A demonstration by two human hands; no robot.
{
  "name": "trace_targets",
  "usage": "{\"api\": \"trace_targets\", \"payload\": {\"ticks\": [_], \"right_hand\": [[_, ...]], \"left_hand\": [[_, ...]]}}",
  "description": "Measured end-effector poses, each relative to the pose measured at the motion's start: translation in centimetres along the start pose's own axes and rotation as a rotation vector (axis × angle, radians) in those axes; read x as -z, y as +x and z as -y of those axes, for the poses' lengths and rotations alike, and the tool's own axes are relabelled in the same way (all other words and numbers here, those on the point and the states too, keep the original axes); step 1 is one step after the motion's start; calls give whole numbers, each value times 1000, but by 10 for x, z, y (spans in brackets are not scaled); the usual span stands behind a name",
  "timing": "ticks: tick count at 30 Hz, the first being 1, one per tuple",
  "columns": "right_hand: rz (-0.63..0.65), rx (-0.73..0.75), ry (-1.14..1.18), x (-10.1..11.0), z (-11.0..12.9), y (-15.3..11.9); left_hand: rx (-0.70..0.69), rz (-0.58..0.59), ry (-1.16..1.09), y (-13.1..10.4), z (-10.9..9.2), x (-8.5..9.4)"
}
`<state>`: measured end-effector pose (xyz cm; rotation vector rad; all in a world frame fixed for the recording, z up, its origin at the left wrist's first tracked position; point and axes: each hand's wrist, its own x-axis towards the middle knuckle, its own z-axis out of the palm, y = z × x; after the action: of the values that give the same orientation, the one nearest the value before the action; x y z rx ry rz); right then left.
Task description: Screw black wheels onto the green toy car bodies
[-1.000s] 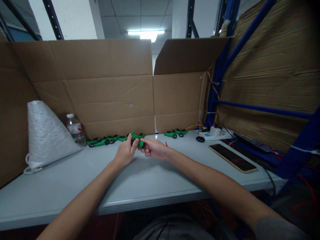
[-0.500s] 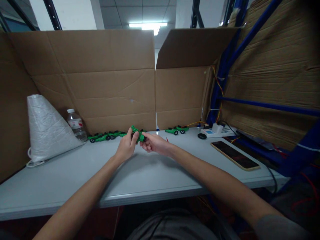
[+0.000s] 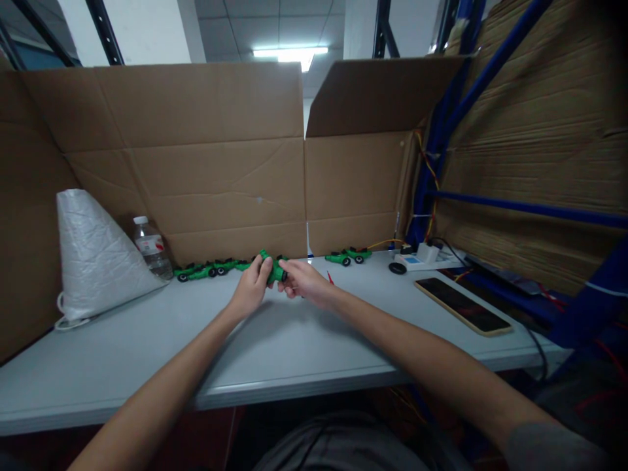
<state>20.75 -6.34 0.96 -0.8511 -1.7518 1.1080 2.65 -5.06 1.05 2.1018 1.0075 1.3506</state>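
Note:
A green toy car point(image 3: 275, 272) with black wheels is held up over the table, tilted, and partly covered by fingers. My left hand point(image 3: 251, 286) is closed round its left side, thumb on top. At its right end my right hand point(image 3: 305, 282) is closed too, with fingertips pinched against the car by a black wheel. Behind my hands, along the cardboard, stands a row of similar green toy cars point(image 3: 199, 271). More green toy cars point(image 3: 347, 256) stand right of my hands. A thin red object point(image 3: 330, 278) shows beside my right wrist; its kind is unclear.
On the left stand a silvery-white bag point(image 3: 98, 261) and a plastic water bottle point(image 3: 151, 247). To the right lie a phone point(image 3: 461, 306), a black ring-like piece point(image 3: 397, 268) and a white power strip point(image 3: 429, 258). Cardboard walls point(image 3: 220, 183) and a blue frame point(image 3: 422, 190) bound the table point(image 3: 147, 360).
The toy car has turned slightly in my hands, and a black wheel at its right end shows more clearly. My right fingers have shifted a little. The view has tilted slightly.

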Motion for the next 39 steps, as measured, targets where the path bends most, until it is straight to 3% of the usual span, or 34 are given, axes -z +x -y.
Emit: {"api": "trace_targets", "payload": {"ticks": [3, 5, 7, 9, 11, 15, 17, 19, 21, 23, 25, 27, 29, 31, 35, 37, 39], "right_hand": [[-125, 279, -333, 6, 0, -6], [-116, 351, -410, 8, -2, -7], [-53, 229, -270, 6, -4, -4], [64, 13, -37, 2, -7, 0], [98, -70, 51, -1, -9, 1], [-109, 214, -340, 1, -9, -5], [-121, 312, -471, 4, -7, -7], [-19, 197, -373, 6, -6, -5], [166, -36, -167, 6, -5, -1], [267, -204, -53, 6, -6, 1], [151, -149, -169, 5, -6, -1], [-31, 57, -429, 4, -7, -5], [-117, 211, -621, 4, -6, -8], [-71, 158, -585, 2, -5, -9], [199, -217, -166, -1, -4, -3], [148, -199, -170, -1, -5, -3], [-21, -21, -340, 0, -6, -5]], "left_hand": [[39, -25, -56, 2, 1, 0], [66, -18, -75, 3, 2, 0], [74, -5, -82, 3, 2, 0], [69, -6, -90, 3, 2, 0], [66, -4, -96, 3, 2, 0], [69, -30, -88, 4, 3, -1], [75, -37, -90, 3, 2, -1], [83, -3, -92, 2, 1, -1], [82, 32, -86, 1, -1, -1], [74, 52, -74, 1, -1, -1], [63, 44, -53, 1, -1, -2], [54, 12, -26, 2, 0, -2], [60, -6, -6, 3, 1, -2], [82, 19, -3, 3, 2, -1], [104, 54, -11, 2, 4, 0], [96, 43, 3, 2, 3, 0], [93, 25, 21, 2, 2, -1]]}}
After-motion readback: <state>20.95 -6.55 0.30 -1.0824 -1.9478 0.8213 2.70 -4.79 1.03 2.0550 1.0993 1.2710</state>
